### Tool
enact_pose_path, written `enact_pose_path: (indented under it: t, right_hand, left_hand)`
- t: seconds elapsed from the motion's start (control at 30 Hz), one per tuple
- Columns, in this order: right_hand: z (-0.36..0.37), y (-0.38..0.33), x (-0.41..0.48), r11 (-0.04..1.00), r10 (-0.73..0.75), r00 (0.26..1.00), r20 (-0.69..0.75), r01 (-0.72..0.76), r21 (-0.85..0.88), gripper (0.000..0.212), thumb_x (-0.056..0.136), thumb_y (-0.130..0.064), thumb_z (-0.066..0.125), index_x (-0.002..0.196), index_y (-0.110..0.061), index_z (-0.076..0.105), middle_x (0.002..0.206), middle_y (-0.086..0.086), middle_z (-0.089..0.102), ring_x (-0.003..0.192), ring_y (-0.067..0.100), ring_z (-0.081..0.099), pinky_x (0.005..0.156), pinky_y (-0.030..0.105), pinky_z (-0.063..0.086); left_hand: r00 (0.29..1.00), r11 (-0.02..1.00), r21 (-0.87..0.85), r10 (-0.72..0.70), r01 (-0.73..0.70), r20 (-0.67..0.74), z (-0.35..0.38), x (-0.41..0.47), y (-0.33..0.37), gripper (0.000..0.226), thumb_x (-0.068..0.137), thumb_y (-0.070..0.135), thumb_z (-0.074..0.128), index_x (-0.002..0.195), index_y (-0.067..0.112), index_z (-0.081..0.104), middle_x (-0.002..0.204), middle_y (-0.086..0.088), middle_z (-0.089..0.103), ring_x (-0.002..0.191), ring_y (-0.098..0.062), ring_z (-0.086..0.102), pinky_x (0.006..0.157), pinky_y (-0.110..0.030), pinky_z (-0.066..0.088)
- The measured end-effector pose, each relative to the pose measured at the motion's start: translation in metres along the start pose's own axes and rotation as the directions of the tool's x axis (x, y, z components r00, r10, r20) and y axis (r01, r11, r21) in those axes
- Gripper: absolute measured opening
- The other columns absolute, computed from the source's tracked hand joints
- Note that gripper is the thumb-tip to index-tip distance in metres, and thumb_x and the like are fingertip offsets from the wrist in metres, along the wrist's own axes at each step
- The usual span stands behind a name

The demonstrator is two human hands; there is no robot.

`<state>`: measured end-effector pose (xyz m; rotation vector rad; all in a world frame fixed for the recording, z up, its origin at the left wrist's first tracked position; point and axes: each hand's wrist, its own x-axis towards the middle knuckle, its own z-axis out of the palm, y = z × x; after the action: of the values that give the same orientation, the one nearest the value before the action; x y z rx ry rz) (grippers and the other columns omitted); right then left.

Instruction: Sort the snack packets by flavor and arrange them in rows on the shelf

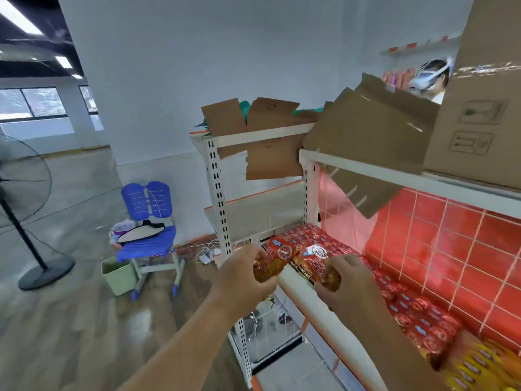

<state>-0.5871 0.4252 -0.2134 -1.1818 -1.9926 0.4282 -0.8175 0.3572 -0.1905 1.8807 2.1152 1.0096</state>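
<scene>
In the head view, the person stands at the left end of a white shelf (298, 289), and both arms reach toward it. The left hand (245, 273) has its fingers curled around the lower end of the first red packet (279, 255). This packet is tilted, and its upper end points up and to the right, above the front left corner of the shelf. The right hand (348, 280) grips the near end of the second red packet (313, 262), which lies just beside the first one. Whether the 2 packets touch is difficult to tell because of blur. Both carry a round white and red emblem.

Behind them, the shelf board holds rows of red packets (408, 303) of the same look, running to the right. At the lower right edge, yellow packets (479, 365) lie next to the red ones. The back of the shelf is a red tiled panel (451, 244) behind a wire grid.

On the top board stands a big cardboard box (479, 108). Flattened cardboard sheets (366, 131) lean beside it, and some hang over the edge. Beyond them, another person (431, 74) wearing a white headset is partly visible.

To the left, a blue chair (149, 218) stands on the floor with some things on its seat. A pale green bin (118, 275) is just beside it. A standing fan (22, 193) is at the left edge. A white power strip (208, 256) with cables lies near the shelf post.
</scene>
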Motion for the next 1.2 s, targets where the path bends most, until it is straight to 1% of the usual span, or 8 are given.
enact_pose_path:
  t: [0.1, 0.2, 0.4, 0.5, 0.63, 0.87, 1.03, 1.2]
  right_hand:
    - [0.019, 0.015, 0.015, 1.0, 0.023, 0.999, 0.027, -0.023, -0.019, 0.029, 0.075, -0.028, 0.081, 0.073, -0.032, 0.052, 0.091, -0.017, 0.048, 0.073, 0.004, 0.052, 0.057, 0.029, 0.055]
    - [0.036, 0.027, 0.026, 0.999, 0.046, 0.998, 0.05, -0.045, -0.019, 0.03, 0.075, -0.028, 0.079, 0.073, -0.03, 0.05, 0.089, -0.014, 0.046, 0.073, 0.01, 0.052, 0.058, 0.038, 0.054]
    - [0.071, 0.053, 0.045, 0.978, 0.195, 0.98, 0.044, -0.191, -0.084, 0.027, 0.073, -0.029, 0.072, 0.071, -0.028, 0.045, 0.084, -0.01, 0.047, 0.067, 0.011, 0.054, 0.055, 0.037, 0.048]
    - [0.092, 0.062, 0.054, 0.952, 0.287, 0.957, 0.028, -0.282, -0.122, 0.028, 0.073, -0.031, 0.071, 0.069, -0.029, 0.043, 0.08, -0.008, 0.048, 0.056, 0.005, 0.055, 0.051, 0.032, 0.041]
    - [0.122, 0.075, 0.07, 0.888, 0.406, 0.909, -0.092, -0.417, -0.194, 0.032, 0.07, -0.032, 0.073, 0.063, -0.028, 0.042, 0.073, -0.008, 0.048, 0.06, 0.009, 0.05, 0.047, 0.031, 0.036]
    - [0.173, 0.086, 0.102, 0.724, 0.591, 0.76, -0.27, -0.648, -0.237, 0.033, 0.069, -0.039, 0.074, 0.064, -0.025, 0.044, 0.07, -0.007, 0.048, 0.062, 0.009, 0.046, 0.049, 0.029, 0.029]
    - [0.201, 0.084, 0.117, 0.607, 0.665, 0.664, -0.342, -0.747, -0.27, 0.037, 0.072, -0.048, 0.074, 0.072, -0.028, 0.042, 0.08, -0.009, 0.044, 0.072, 0.01, 0.044, 0.056, 0.029, 0.034]
    - [0.217, 0.082, 0.128, 0.512, 0.693, 0.608, -0.388, -0.794, -0.329, 0.041, 0.075, -0.058, 0.071, 0.085, -0.027, 0.045, 0.088, -0.006, 0.044, 0.083, 0.019, 0.05, 0.074, 0.038, 0.049]
  left_hand:
    - [0.999, 1.0, -0.019, -0.013, 0.013, 0.037, 0.017, 0.023, -0.015, 0.041, 0.067, 0.064, 0.06, 0.103, 0.046, 0.053, 0.094, 0.021, 0.065, 0.079, 0.001, 0.065, 0.063, -0.017, 0.053]
    - [0.996, 0.997, -0.073, -0.028, 0.034, 0.08, 0.031, 0.046, -0.028, 0.042, 0.069, 0.056, 0.065, 0.108, 0.043, 0.056, 0.099, 0.018, 0.066, 0.083, -0.005, 0.068, 0.07, -0.032, 0.061]
    - [0.989, 0.999, -0.044, 0.009, -0.003, 0.147, 0.066, 0.09, -0.055, 0.044, 0.076, 0.054, 0.069, 0.116, 0.042, 0.055, 0.111, 0.016, 0.059, 0.096, -0.005, 0.062, 0.066, -0.013, 0.041]
    - [0.978, 0.997, -0.074, 0.042, -0.027, 0.203, 0.09, 0.116, -0.075, 0.043, 0.078, 0.051, 0.073, 0.116, 0.041, 0.055, 0.106, 0.02, 0.054, 0.096, -0.003, 0.059, 0.071, -0.014, 0.046]
    - [0.949, 0.989, -0.138, 0.087, -0.047, 0.302, 0.125, 0.161, -0.103, 0.041, 0.076, 0.053, 0.072, 0.112, 0.043, 0.055, 0.102, 0.018, 0.061, 0.093, -0.001, 0.061, 0.08, -0.03, 0.059]
    - [0.882, 0.972, -0.151, 0.225, -0.177, 0.413, 0.181, 0.222, -0.138, 0.035, 0.087, 0.066, 0.059, 0.099, 0.036, 0.046, 0.089, 0.015, 0.053, 0.086, -0.012, 0.054, 0.065, -0.03, 0.042]
    - [0.841, 0.944, -0.127, 0.329, -0.304, 0.431, 0.205, 0.241, -0.146, 0.042, 0.087, 0.054, 0.066, 0.118, 0.029, 0.052, 0.101, 0.011, 0.06, 0.095, -0.012, 0.057, 0.081, -0.029, 0.05]
    - [0.812, 0.926, -0.132, 0.375, -0.354, 0.448, 0.216, 0.25, -0.141, 0.035, 0.085, 0.051, 0.066, 0.106, 0.028, 0.05, 0.099, 0.006, 0.06, 0.096, -0.017, 0.06, 0.081, -0.037, 0.056]
